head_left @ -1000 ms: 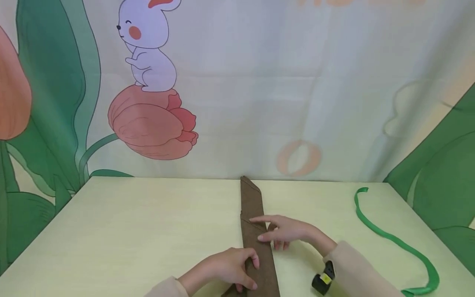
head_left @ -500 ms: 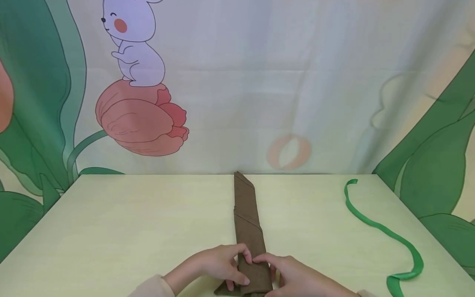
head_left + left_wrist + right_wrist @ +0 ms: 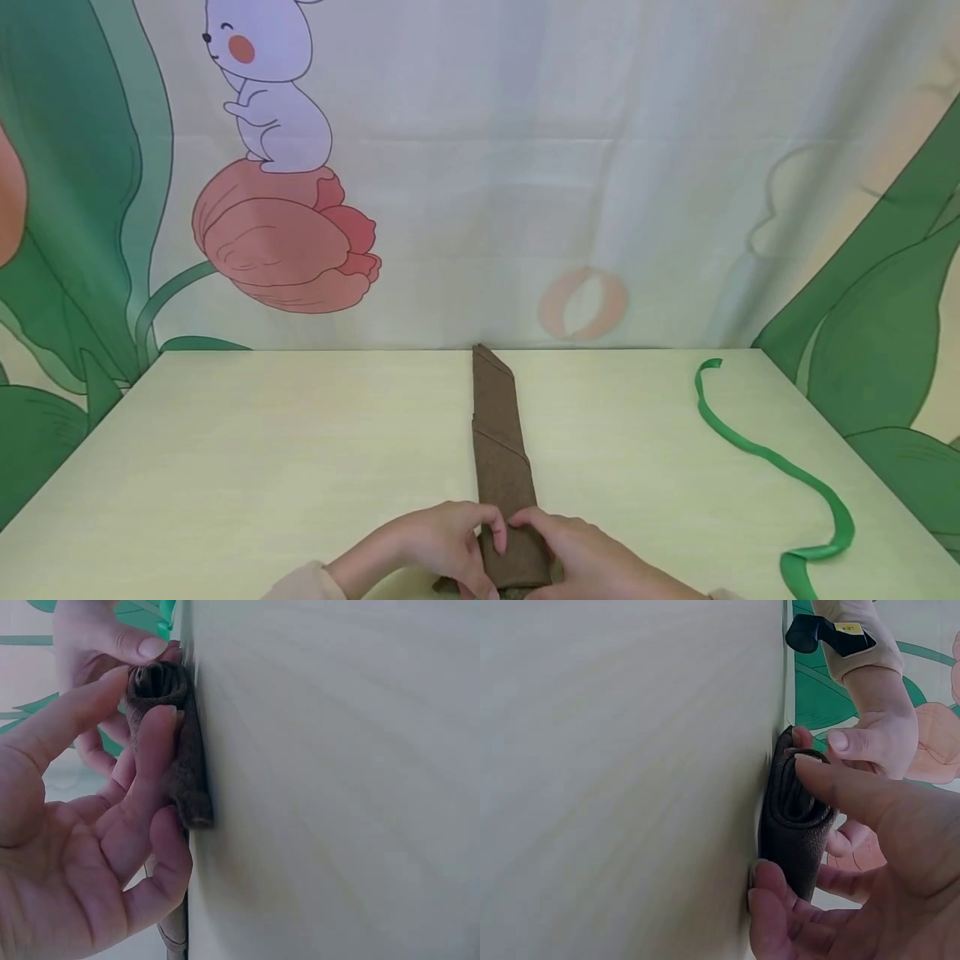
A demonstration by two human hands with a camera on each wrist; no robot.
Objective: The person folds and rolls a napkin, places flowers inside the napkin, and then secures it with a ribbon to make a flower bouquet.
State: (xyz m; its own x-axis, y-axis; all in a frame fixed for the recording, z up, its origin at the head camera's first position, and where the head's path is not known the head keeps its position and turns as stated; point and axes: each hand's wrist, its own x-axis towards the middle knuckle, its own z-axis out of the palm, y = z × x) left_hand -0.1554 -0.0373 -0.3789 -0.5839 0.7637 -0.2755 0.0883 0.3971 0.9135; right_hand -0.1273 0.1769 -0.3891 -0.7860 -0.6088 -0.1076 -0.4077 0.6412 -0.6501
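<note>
A long folded strip of brown cloth (image 3: pixel 497 450) runs from the table's far edge toward me, and its near end is coiled into a roll (image 3: pixel 802 847). My left hand (image 3: pixel 442 540) grips the left side of this roll with thumb and curled fingers. From the right, my right hand (image 3: pixel 596 560) holds the same roll, thumb at its end and fingertips round its side. Both wrist views show the spiral layers at the roll's end. In the left wrist view, a flap of brown cloth (image 3: pixel 193 799) sticks out beside the roll, low along the tabletop.
A green ribbon (image 3: pixel 802 479) lies in a wavy line on the right side of the pale table (image 3: pixel 300 442). Behind the far edge hangs a backdrop curtain (image 3: pixel 465 208) printed with a rabbit, tulips and leaves.
My right hand has come back from touching the strip's middle to gripping its near end beside my left hand. The near end now appears rolled. The head view has shifted slightly.
</note>
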